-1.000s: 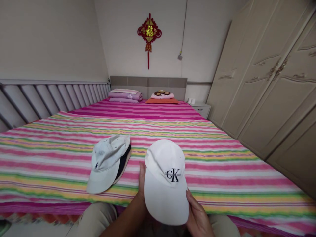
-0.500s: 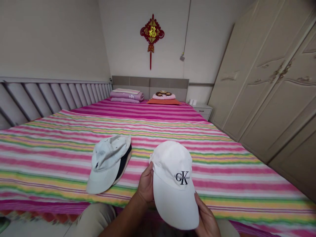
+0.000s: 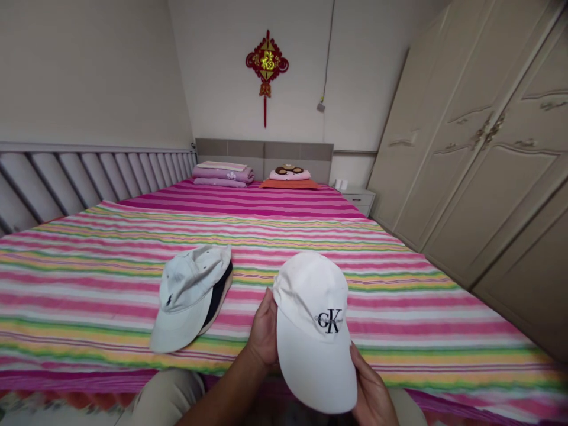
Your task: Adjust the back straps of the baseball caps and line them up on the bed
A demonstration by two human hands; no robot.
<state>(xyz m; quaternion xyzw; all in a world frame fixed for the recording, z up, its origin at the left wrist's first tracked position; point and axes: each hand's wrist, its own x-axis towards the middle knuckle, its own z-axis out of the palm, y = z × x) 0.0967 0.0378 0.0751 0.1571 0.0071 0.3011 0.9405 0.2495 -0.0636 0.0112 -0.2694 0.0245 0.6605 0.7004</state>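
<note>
A white cap with a black CK logo (image 3: 313, 319) is held up in front of me over the near edge of the bed, brim toward me. My left hand (image 3: 262, 331) grips its left side, thumb along the crown. My right hand (image 3: 371, 393) holds the brim's right edge from below. To the left, a pale cap with a small dark emblem (image 3: 186, 296) lies on the striped bedspread (image 3: 110, 266), stacked over a dark cap (image 3: 219, 293) whose edge shows beneath it.
Folded purple bedding (image 3: 222, 173) and a pink pillow on an orange one (image 3: 289, 176) sit by the headboard. A padded grey rail (image 3: 89, 174) lines the left wall. A tall cream wardrobe (image 3: 479, 154) stands on the right, with a small nightstand (image 3: 358, 198) beside the bed. My knees are below.
The white CK cap has shifted a little to the right, and my left hand moved up from under the brim to the side of the crown. The caps on the bed have not moved.
</note>
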